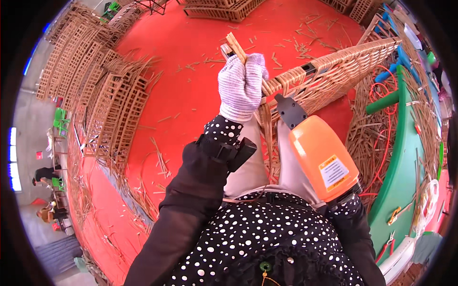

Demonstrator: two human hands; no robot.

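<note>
We clamp our gloved left hand (pixel 241 86) in a tight fist around the end of the woven rattan panel (pixel 334 71), where loose cane strips (pixel 234 46) stick up past the knuckles; judging by the grip, this steadies the frame's corner across our lap. The orange nail gun (pixel 322 159) points its dark nose at that same rim, just beside the fist, likely so a fastener lands near the pinned strips. Our right hand sits hidden behind the tool, so we cannot tell its fingers. Cane offcuts litter the red floor (pixel 181 95).

Red floor (pixel 191 71) with scattered cane scraps, stacked wicker frames (pixel 100 95) alongside.
</note>
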